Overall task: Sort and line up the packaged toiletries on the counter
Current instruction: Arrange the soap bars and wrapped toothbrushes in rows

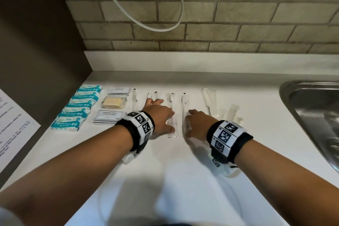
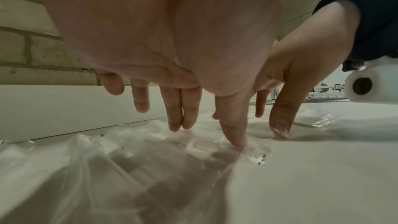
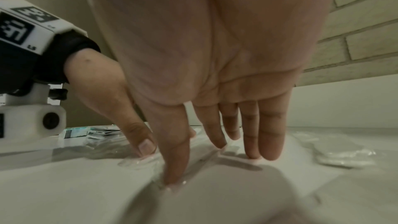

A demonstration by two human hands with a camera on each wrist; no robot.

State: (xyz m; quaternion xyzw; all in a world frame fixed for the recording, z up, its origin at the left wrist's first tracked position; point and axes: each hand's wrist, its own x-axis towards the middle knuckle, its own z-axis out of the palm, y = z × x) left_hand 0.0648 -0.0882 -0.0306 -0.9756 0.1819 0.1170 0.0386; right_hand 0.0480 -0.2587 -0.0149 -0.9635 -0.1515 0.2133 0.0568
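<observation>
Several clear-wrapped toothbrush packets [image 1: 172,113] lie side by side on the white counter [image 1: 165,180]. My left hand [image 1: 157,115] lies flat over the left packets, fingers straight, thumb tip [image 2: 237,140] pressing a wrapper [image 2: 150,159]. My right hand [image 1: 196,123] lies flat with straight fingers beside a packet [image 1: 184,112], thumb [image 3: 174,164] pressing its wrapper [image 3: 137,161]. More clear packets [image 1: 211,101] lie to the right. At left sit teal-and-white soap bars [image 1: 77,108], a yellow bar in clear wrap [image 1: 112,102] and shampoo sachets [image 1: 109,115].
A steel sink [image 1: 315,115] opens at the right. A dark cabinet side [image 1: 36,60] with a printed sheet [image 1: 12,124] bounds the left. A brick-tile wall [image 1: 201,24] with a hanging white cord [image 1: 146,24] stands behind the counter.
</observation>
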